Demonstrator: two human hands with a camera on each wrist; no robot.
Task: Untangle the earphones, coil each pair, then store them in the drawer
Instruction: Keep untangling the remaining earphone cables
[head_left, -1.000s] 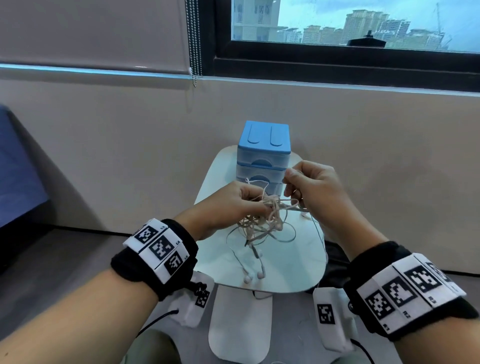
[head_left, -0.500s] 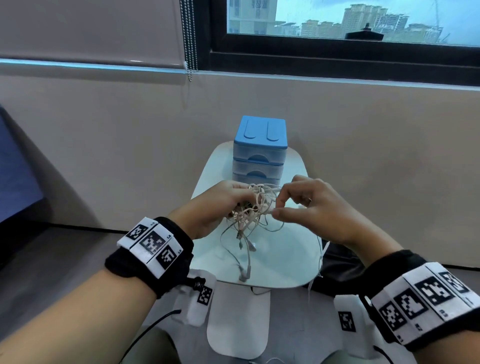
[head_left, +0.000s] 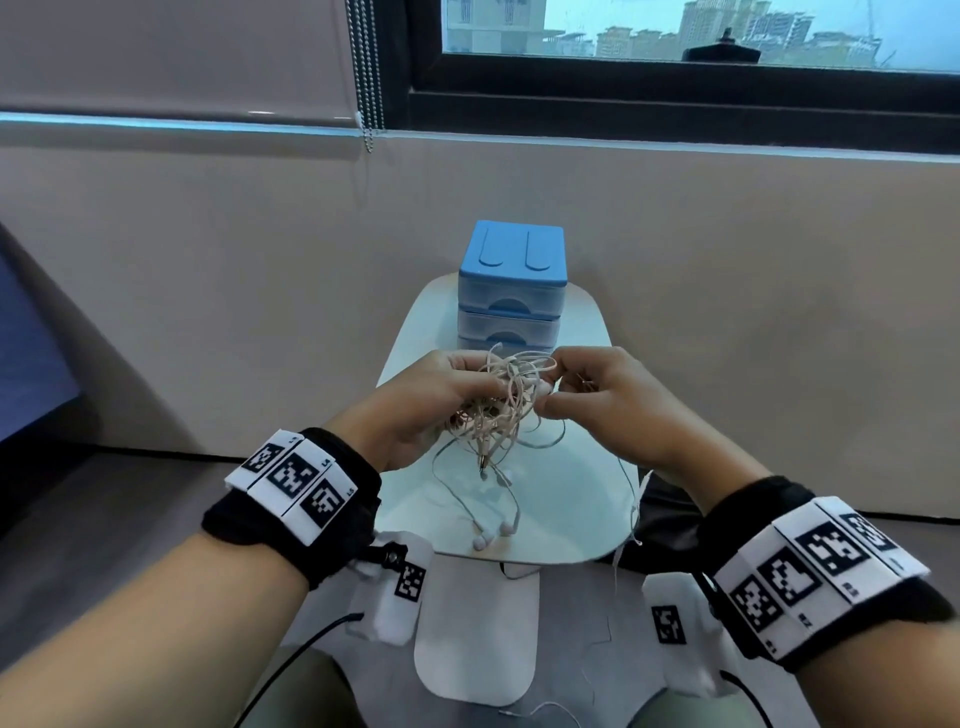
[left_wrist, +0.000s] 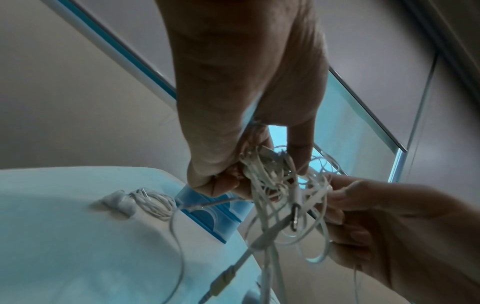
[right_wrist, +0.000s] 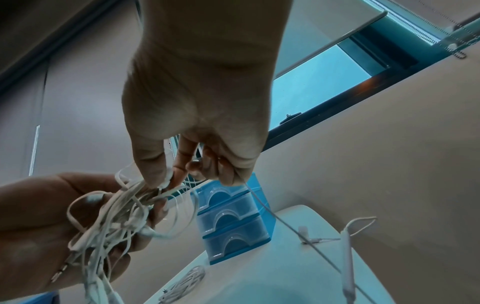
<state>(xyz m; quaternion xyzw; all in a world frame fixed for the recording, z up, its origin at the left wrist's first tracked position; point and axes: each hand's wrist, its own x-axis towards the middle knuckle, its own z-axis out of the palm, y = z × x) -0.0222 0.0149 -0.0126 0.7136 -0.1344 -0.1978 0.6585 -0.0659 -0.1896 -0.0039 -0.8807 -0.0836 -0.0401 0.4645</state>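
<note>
A tangled bundle of pale earphone cords (head_left: 501, 402) hangs in the air over the small white table (head_left: 566, 499). My left hand (head_left: 441, 397) grips the bundle from the left, fingers curled round the knot (left_wrist: 262, 170). My right hand (head_left: 576, 392) pinches a loop at the bundle's right side between thumb and forefinger (right_wrist: 166, 181). Two earbuds (head_left: 493, 535) and a jack plug (head_left: 484, 467) dangle below. A coiled white pair (left_wrist: 153, 202) lies on the table beside the blue drawer unit (head_left: 511, 291), whose drawers are closed.
A loose cord with an inline remote (right_wrist: 346, 246) lies on the table's right part and trails over its edge (head_left: 631, 499). The wall stands just behind the drawer unit. The table's base plate (head_left: 475, 634) sits on the floor between my knees.
Both hands have lifted the bundle a little and drawn together. My right hand shifted its pinch to a loop on the bundle's right side.
</note>
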